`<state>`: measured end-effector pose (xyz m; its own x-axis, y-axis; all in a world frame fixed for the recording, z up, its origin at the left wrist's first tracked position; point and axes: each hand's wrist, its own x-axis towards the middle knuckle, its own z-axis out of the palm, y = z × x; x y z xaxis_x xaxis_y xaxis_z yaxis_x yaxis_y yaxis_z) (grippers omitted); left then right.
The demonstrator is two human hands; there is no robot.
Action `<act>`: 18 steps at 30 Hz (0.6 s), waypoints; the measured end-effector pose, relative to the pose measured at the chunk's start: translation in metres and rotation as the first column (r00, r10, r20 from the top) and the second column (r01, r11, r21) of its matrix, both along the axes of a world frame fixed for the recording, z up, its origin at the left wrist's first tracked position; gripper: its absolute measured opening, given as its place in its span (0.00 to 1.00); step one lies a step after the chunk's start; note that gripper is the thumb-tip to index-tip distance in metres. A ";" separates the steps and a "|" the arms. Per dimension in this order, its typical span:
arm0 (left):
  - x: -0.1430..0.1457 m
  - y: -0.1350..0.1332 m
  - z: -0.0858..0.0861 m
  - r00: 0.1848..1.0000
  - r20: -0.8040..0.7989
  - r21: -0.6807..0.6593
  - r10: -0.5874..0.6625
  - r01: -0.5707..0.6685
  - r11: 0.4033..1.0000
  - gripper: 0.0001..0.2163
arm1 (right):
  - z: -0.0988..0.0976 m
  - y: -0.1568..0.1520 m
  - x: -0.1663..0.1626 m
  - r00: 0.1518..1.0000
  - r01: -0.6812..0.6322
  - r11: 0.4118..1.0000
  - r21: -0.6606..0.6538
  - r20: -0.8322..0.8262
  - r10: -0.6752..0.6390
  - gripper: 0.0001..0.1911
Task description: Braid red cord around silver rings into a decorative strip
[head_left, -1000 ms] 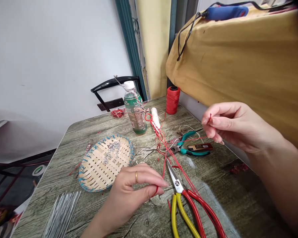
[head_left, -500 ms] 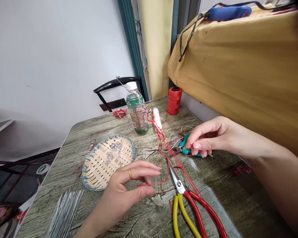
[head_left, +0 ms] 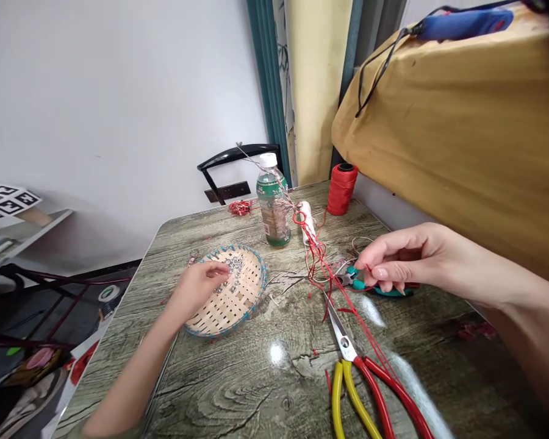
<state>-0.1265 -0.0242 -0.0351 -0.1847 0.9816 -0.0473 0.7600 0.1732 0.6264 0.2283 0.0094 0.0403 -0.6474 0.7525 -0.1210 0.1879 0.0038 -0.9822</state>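
Observation:
My left hand (head_left: 204, 286) is over the woven bamboo basket (head_left: 201, 323), its fingertips close to a cluster of small clear-and-silver beads (head_left: 235, 268). Its thumb and fingers look slightly apart, with nothing visible between them. My right hand (head_left: 393, 262) pinches the end of a thin red cord between thumb and forefinger. Under that hand lie green-handled pliers (head_left: 387, 291), partly covered. The bundle of red cords (head_left: 322, 256) runs from a loop tied at the bottle (head_left: 272, 207) toward the table's front. Scissors (head_left: 348, 353) with red and yellow handles lie beneath the cords.
A red thread spool (head_left: 343, 190) and a white thread spool (head_left: 305, 219) stand or lie near the bottle. Behind it are a red-white thread tangle (head_left: 240, 208) and a black chair (head_left: 238, 149). A yellow-brown cloth (head_left: 448, 122) hangs at the right, with a blue tool (head_left: 466, 24) on top.
My left hand has left the red cord and moved left and away to the basket. My right hand still pinches its cord. The view has turned left.

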 end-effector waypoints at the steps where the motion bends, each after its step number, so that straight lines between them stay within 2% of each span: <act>1: 0.003 0.004 -0.004 1.000 -0.019 -0.016 -0.020 0.020 1.000 0.09 | 0.000 0.000 0.000 1.000 0.011 1.000 -0.003 -0.006 -0.011 0.04; 5: 0.013 0.015 -0.016 0.993 -0.095 -0.075 -0.071 0.064 0.995 0.09 | 0.001 -0.001 0.000 0.999 0.048 0.999 0.016 -0.008 -0.048 0.04; 11: 0.012 0.019 -0.021 0.989 -0.114 -0.159 -0.097 0.078 0.984 0.12 | -0.002 -0.001 0.001 0.998 0.066 0.997 0.038 0.003 -0.067 0.06; 14: 0.011 0.020 -0.022 0.992 -0.102 -0.147 -0.077 0.061 0.987 0.10 | -0.003 0.000 0.001 0.999 0.043 0.998 0.044 -0.012 -0.042 0.06; 18: 0.013 0.020 -0.017 1.000 -0.016 -0.052 0.004 -0.005 0.999 0.05 | 0.000 -0.003 0.000 0.999 0.037 0.998 0.050 -0.001 -0.037 0.08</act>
<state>-0.1131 -0.0039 -0.0518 -0.1907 0.9770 -0.0957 0.7689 0.2092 0.6042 0.2286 0.0066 0.0398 -0.6192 0.7809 -0.0822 0.1887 0.0464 -0.9809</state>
